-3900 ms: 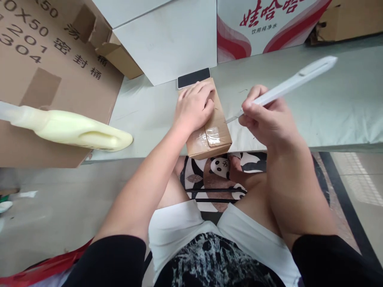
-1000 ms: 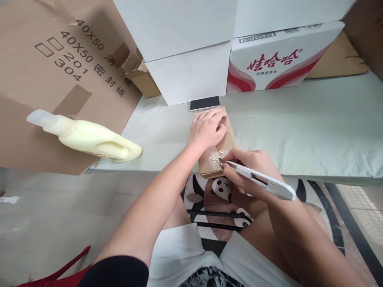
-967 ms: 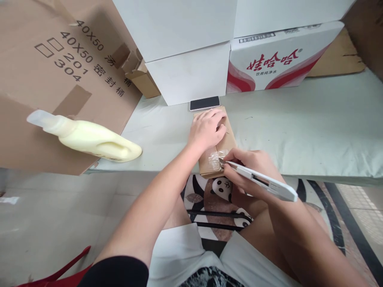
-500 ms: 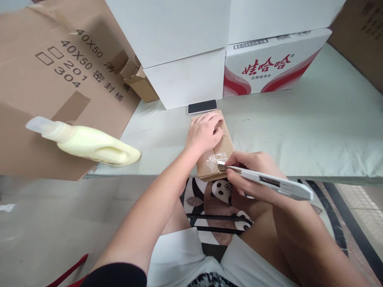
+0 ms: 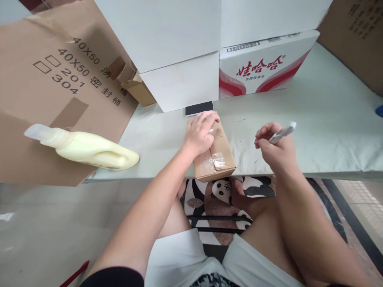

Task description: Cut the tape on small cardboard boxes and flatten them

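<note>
A small brown cardboard parcel (image 5: 220, 159) sealed with clear tape lies at the front edge of the pale table (image 5: 314, 131). My left hand (image 5: 200, 132) rests on its far end, fingers curled over the top. My right hand (image 5: 277, 149) hovers above the table to the parcel's right, closed round a white utility knife (image 5: 283, 133) whose handle points up and to the right. The blade is hidden by my fingers.
A dark phone (image 5: 199, 108) lies flat just behind the parcel. White boxes (image 5: 182, 79) and a red-and-white printed carton (image 5: 263, 67) stand at the back. A large brown carton (image 5: 60, 91) with a cream jug (image 5: 86, 147) lying against it fills the left.
My right hand has lifted the knife off the taped near end of the parcel and swung it to the right. The left hand stays on the parcel.
</note>
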The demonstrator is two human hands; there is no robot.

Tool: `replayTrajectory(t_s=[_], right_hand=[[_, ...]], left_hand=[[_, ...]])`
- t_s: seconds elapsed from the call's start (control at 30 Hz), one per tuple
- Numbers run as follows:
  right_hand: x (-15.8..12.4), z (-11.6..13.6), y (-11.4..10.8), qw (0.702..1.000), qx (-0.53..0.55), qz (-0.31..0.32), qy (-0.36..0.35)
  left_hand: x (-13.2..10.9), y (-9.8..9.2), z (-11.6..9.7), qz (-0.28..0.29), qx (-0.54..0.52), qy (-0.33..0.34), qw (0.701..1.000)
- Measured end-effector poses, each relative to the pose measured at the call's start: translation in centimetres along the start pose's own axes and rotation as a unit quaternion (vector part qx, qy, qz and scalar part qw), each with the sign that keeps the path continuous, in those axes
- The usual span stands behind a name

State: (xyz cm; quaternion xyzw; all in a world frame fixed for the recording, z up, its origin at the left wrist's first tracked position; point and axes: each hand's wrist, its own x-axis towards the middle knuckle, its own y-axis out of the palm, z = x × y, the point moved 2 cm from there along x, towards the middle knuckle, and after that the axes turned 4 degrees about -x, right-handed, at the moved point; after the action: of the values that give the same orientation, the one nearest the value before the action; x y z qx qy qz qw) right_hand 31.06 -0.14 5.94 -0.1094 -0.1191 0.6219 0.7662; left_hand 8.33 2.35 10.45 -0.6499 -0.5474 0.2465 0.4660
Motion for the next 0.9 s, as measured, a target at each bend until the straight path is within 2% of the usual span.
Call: replayTrajectory(t_s=[0.07, 0.17, 0.3, 0.4, 0.57, 0.73, 0.8, 0.9], right_hand=[[0.8, -1.4, 0.8, 0.996, -0.069, 0.024, 0.048], [1.4, -2.5, 1.6, 0.979, -0.178, 0.058, 0.074], [1.9, -3.7, 2.2, 0.947, -0.299, 0.108, 0.044], [2.1, -4.7, 2.4, 0.931, -0.340, 0.133, 0.015], [2.2, -6.4, 2.6, 0.929, -0.345, 0.130, -0.001], [2.7, -7.4, 2.9, 0.945, -0.311, 0.094, -0.020], [2.2, -6.3, 2.9, 0.958, -0.272, 0.079, -0.052], [0.2, -2.7, 2.6, 0.967, -0.137, 0.082, -0.196]], left_hand=[[0.0, 0.0, 0.1, -0.001, 0.005, 0.007, 1.000], [0.1, 0.1, 0.3, 0.000, 0.004, -0.001, 1.000], [0.3, 0.3, 0.8, 0.003, 0.000, 0.007, 1.000], [0.4, 0.6, 1.4, 0.004, -0.014, 0.022, 1.000], [0.5, 0.6, 1.6, 0.000, -0.027, 0.032, 0.999], [0.1, 0.2, 0.6, 0.004, -0.014, -0.019, 1.000], [0.1, 0.1, 0.3, 0.006, -0.011, -0.031, 0.999], [0.2, 0.2, 0.2, -0.003, -0.008, -0.037, 0.999]])
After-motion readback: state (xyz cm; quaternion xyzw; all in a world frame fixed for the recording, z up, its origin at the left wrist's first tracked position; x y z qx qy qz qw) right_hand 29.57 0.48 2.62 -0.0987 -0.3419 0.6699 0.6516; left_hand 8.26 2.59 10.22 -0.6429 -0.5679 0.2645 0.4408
